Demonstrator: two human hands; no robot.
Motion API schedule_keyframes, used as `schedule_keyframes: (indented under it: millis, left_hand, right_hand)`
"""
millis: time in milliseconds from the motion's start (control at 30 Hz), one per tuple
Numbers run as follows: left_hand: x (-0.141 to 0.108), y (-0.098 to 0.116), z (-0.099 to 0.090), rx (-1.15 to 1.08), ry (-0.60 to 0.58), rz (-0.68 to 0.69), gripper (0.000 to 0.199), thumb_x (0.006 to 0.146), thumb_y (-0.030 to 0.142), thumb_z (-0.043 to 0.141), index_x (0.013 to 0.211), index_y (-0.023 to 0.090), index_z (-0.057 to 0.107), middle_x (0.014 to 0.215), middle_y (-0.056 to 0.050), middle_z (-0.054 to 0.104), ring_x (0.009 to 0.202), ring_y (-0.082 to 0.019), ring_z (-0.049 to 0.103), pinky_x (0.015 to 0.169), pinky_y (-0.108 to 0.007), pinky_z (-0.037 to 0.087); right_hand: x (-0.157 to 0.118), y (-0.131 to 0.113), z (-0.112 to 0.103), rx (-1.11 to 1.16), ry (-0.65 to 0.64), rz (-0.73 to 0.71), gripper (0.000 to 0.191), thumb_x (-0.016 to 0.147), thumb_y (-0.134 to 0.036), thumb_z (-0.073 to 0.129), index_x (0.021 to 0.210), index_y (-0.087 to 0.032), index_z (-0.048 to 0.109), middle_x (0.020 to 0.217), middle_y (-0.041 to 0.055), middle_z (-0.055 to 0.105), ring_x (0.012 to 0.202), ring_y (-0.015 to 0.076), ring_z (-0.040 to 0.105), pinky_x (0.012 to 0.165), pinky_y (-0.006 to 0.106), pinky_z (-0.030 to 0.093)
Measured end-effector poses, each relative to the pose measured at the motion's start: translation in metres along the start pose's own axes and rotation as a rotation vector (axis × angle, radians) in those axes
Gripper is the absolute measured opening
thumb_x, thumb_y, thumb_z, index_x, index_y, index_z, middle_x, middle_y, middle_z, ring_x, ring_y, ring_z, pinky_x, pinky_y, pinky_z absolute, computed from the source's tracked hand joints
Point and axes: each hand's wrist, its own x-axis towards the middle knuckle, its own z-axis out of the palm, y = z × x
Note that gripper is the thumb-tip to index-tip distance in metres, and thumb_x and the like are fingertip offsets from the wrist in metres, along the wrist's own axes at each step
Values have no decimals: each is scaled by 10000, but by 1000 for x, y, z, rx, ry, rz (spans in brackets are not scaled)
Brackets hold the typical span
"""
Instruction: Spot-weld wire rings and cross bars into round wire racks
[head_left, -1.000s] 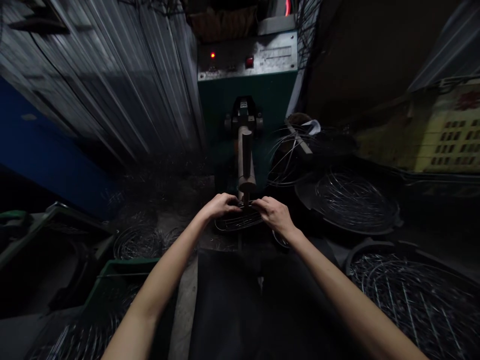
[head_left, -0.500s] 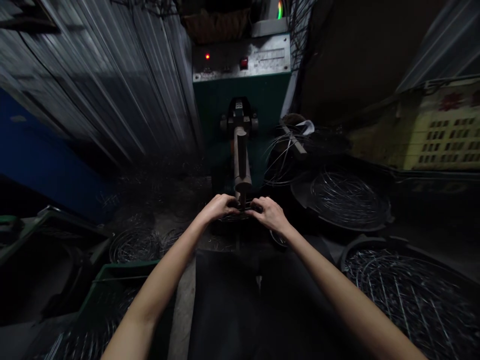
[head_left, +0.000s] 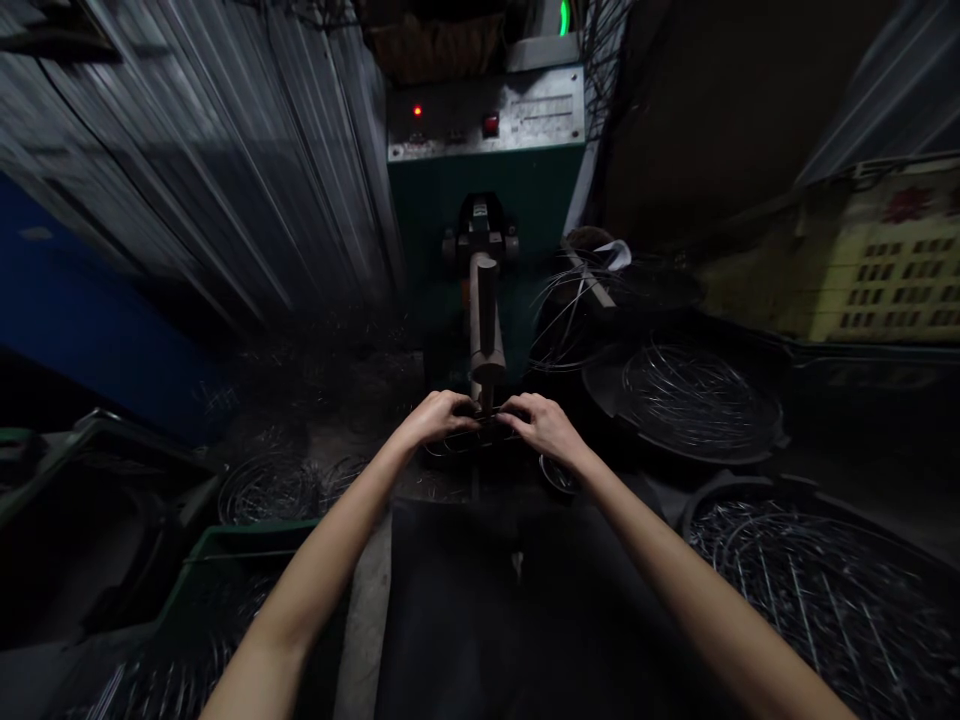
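Observation:
A green machine [head_left: 420, 190] with a metal panel stands ahead, and its electrode arm [head_left: 487, 320] points down toward me. Just left of the arm's tip, my left hand [head_left: 444, 415] is closed, thumb and fingers pinching a thin wire piece [head_left: 450, 443]. My right hand [head_left: 541, 425] pinches the same wire work on the right of the tip. The wire curves below the fingers, under the tip. Its exact shape is too dark to make out.
Black round tubs [head_left: 776, 408] of wire rings and wire parts sit at the right, below a yellow crate [head_left: 825, 290]. At the left are green crates [head_left: 217, 545] and coiled wire [head_left: 274, 490]. Loose wires [head_left: 566, 310] hang beside the machine.
The wire piece between my hands has shifted, and its curved edge now shows below the left fingers. Both hands have barely moved. The view has moved slightly.

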Motion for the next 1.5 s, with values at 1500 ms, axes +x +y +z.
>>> schedule_keyframes:
  millis: [1500]
  left_hand:
    - [-18, 4, 15, 266, 164, 30, 319, 768, 329, 601, 1050, 180, 620, 1007, -72, 657, 927, -207, 599, 825, -280, 439]
  right_hand:
    - [-21, 17, -4, 125, -61, -91, 151, 835, -228, 541, 910, -204, 669, 775, 13, 660, 688, 116, 579, 642, 212, 398]
